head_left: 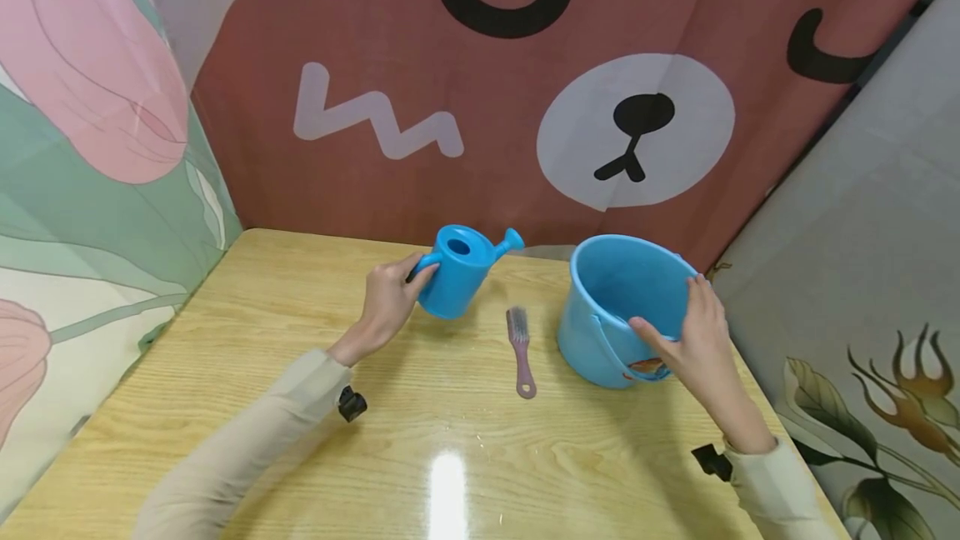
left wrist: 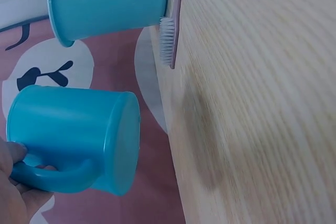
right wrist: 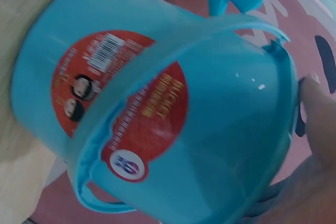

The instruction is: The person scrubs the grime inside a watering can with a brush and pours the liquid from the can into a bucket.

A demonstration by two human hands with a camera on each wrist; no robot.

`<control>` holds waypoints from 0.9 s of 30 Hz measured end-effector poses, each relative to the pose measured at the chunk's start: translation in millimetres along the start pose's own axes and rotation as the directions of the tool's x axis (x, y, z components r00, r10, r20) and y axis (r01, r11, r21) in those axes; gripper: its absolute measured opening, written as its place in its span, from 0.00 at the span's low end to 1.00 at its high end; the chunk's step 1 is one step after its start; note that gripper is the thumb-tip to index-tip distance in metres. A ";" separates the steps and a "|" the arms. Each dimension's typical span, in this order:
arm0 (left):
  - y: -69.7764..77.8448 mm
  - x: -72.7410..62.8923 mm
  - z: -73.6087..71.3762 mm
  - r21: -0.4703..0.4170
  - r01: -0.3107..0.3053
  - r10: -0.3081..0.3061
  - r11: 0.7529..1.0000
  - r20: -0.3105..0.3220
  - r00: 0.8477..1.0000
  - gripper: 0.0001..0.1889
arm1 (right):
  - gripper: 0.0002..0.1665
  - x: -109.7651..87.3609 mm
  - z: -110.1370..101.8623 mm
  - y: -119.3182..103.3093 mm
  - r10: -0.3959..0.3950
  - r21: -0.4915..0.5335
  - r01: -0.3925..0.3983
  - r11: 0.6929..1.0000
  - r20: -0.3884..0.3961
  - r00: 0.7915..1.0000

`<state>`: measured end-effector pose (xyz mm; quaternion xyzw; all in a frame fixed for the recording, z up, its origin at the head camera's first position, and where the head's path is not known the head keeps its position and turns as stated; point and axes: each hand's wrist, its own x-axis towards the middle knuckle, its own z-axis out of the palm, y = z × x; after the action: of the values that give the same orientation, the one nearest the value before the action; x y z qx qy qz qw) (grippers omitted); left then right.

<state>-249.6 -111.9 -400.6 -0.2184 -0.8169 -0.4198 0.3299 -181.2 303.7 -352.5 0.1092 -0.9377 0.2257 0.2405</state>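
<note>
My left hand (head_left: 386, 298) pinches the handle of a blue watering can (head_left: 453, 282), its spout toward the right. In the left wrist view the can (left wrist: 68, 135) hangs off the table, its shadow on the wood. A light blue bucket (head_left: 600, 340) stands at the right. My right hand (head_left: 705, 348) holds its near right rim, thumb and fingers spread around it; the right wrist view shows the thumb by the rim and the other fingers partly hidden. A red label (right wrist: 121, 98) and the hanging bail handle (right wrist: 157, 66) show on the bucket's side.
Between the can and the bucket lies a brush (head_left: 521, 352) with a mauve handle, bristles up. Everything is on a wooden table (head_left: 420, 407). Behind it hangs a brown bear-print curtain (head_left: 487, 182), with patterned cloths at both sides.
</note>
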 end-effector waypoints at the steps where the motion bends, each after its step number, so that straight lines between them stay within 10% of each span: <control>1: -0.2 -0.3 0.2 -0.002 -0.001 0.001 1.000 -0.003 1.000 0.08 | 0.65 0.2 -2.4 0.2 0.006 0.002 -0.006 1.000 0.018 1.000; 11: 2.8 2.3 4.9 -0.012 0.004 -0.004 1.000 -0.004 1.000 0.08 | 0.69 -1.8 -8.9 2.0 0.088 0.037 -0.094 0.995 0.153 0.984; 27: 16.5 20.9 26.0 0.024 -0.035 0.037 0.999 -0.059 0.998 0.10 | 0.72 -0.4 -16.6 -1.7 0.245 -0.066 -0.237 0.969 0.356 0.902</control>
<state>-262.8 -79.5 -387.8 -0.2167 -0.8074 -0.4107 0.3638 -173.7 310.1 -339.1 0.0294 -0.9744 0.2199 0.0355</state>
